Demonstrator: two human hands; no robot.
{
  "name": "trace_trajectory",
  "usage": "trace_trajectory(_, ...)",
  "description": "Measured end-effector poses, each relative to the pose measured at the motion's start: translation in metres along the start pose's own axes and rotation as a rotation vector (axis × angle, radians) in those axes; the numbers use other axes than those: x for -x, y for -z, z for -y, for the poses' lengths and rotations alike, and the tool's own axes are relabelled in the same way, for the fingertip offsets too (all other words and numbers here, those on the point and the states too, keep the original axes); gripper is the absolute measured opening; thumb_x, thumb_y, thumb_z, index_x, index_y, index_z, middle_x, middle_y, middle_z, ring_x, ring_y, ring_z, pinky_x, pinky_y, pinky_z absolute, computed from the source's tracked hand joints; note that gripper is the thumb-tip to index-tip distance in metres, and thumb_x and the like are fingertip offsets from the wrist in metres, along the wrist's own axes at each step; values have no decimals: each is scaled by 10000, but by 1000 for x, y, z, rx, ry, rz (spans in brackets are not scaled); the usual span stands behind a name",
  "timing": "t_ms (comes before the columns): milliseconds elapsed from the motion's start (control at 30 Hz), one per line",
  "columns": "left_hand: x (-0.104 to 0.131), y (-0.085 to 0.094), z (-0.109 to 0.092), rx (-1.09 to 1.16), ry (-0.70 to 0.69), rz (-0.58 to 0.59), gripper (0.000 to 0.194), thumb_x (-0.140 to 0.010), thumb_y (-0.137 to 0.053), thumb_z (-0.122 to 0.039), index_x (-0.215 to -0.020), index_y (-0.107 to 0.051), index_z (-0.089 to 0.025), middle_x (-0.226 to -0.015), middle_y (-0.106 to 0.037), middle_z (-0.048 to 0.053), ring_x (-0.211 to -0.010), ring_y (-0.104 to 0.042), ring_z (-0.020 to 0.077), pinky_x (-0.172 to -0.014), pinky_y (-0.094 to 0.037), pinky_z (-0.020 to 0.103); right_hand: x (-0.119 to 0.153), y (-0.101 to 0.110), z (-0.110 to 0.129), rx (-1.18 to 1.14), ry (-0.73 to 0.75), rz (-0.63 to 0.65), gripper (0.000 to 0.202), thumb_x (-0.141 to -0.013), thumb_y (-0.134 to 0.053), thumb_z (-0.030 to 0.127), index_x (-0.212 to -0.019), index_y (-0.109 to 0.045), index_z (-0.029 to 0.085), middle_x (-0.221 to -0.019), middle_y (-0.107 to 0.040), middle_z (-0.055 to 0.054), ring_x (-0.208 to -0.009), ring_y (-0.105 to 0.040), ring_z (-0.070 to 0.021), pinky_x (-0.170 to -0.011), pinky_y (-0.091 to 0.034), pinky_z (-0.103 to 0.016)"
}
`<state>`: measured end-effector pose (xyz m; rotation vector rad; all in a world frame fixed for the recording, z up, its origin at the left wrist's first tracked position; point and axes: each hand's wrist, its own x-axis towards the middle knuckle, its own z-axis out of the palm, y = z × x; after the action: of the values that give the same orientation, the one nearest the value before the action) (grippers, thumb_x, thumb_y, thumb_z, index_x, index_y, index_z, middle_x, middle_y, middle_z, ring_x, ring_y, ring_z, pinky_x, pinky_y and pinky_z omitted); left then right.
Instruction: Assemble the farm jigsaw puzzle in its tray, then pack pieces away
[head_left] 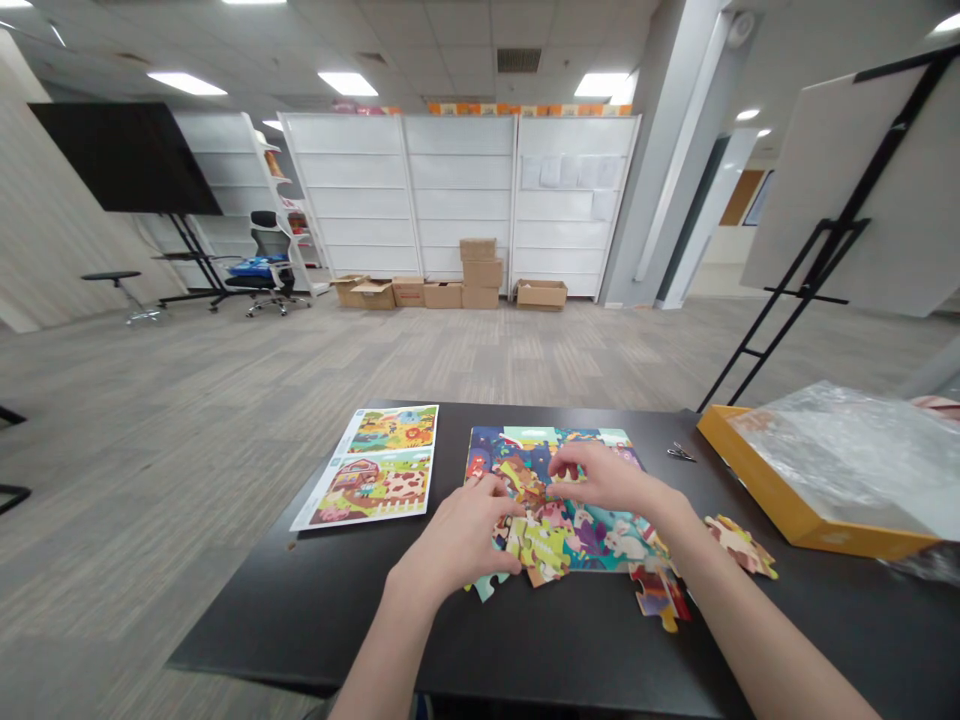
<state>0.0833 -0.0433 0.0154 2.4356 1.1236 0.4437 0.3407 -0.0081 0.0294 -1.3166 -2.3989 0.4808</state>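
From where I stand, the left hand (466, 527) is open, thumb well apart from the curved fingers, at the near left of a loose heap of colourful, interlocking jigsaw pieces (546, 545). The right hand (602, 476) arches over the heap's far side, fingers bent downward; whether it pinches a piece I cannot tell. Beneath both hands, the heap covers part of a flat, rectangular blue-and-teal animal picture (627, 543) on the black tabletop (322, 610). Left of the left hand lies a white-bordered printed sheet (388, 480) with two farm and animal scenes. Under the right forearm's near side sit red-and-purple pieces (657, 598); beyond that forearm, more cream-and-brown pieces (741, 545) lie near an orange-yellow, shallow box (795, 515) with clear plastic wrapping (829, 435) over it.
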Motion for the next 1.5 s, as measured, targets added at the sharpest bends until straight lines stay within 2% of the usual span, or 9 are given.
trace_trajectory(200, 2, 8, 1, 80, -36, -8, 363, -688, -787, -298, -1036, -702, -236, -1096, -645, 61, -1026, -620, 249, -893, -508, 346, 0, -9, 12, -161, -9, 152, 228, -816, -729, 426, -780, -699, 204, -695, -685, 10, -614, -572, -137, -558, -379, -236)
trace_trajectory(467, 5, 11, 14, 352, 117, -61, 392, -757, -670, -212, -1144, -608, -213, -786, -662, -25, -660, -641, 140, -592, -498, 238, -1, -12, 24, -95, 34, 97, 258, -830, -723, 455, -858, -692, 201, -729, -668, 6, -639, -565, -139, -581, -373, -242)
trace_trajectory(633, 1, 20, 18, 402, 139, -270, 444, -751, -705, -211, -1181, -596, -220, -905, -704, 5, -738, -665, 141, -676, -544, 270, -4, -19, 29, -235, -9, 58, 209, -939, -586, 380, -1025, -668, 208, -866, -712, -17, -730, -632, -151, -688, -461, -260)
trace_trajectory(733, -1, 23, 19, 497, 141, -316, 486, -747, -720, -229, -1212, -580, -211, -960, -718, 28, -783, -679, 152, -722, -565, 297, -7, -24, 26, -409, 2, 4, 234, -976, -520, 376, -1064, -658, 209, -952, -723, -29, -825, -654, -160, -774, -496, -283)
trace_trajectory(833, -3, 18, 16, 603, 127, -322, 504, -743, -741, -256, -1213, -564, -206, -1004, -720, 44, -824, -697, 164, -745, -577, 306, -9, -29, 24, -656, 5, 3, 265, -945, -574, 421, -1067, -645, 197, -1004, -713, -44, -883, -660, -168, -811, -513, -301)
trace_trajectory(967, -8, 7, 7, 672, 138, -313, 462, -731, -769, -255, -1116, -518, -208, -912, -722, 22, -778, -715, 172, -711, -581, 300, -12, -35, 22, -920, -66, 69, 388, -822, -735, 464, -1053, -605, 181, -831, -690, -17, -720, -647, -147, -679, -512, -279)
trace_trajectory(1100, -12, 0, 4, 805, 185, -334, 364, -809, -715, -319, -1031, -443, -219, -853, -708, 7, -765, -729, 182, -701, -584, 303, -14, -35, 14, -899, -93, -41, 389, -802, -757, 462, -1032, -603, 188, -740, -628, 20, -648, -589, -124, -629, -476, -265)
trace_trajectory(1300, -10, 1, 9, 857, 168, -284, 358, -909, -573, -342, -1235, -484, -223, -842, -695, 1, -842, -727, 187, -765, -591, 324, -14, -31, 8, -725, -18, -71, 299, -886, -650, 444, -1042, -678, 191, -808, -623, -1, -675, -535, -116, -622, -442, -261)
trace_trajectory(1500, -10, 0, 16, 781, 157, -264, 187, -882, -571, -316, -985, -643, -178, -902, -735, 64, -854, -727, 210, -804, -592, 360, -15, -32, 11, -844, -81, -111, 344, -851, -691, 461, -1035, -634, 176, -653, -546, 49, -564, -482, -93, -522, -389, -226)
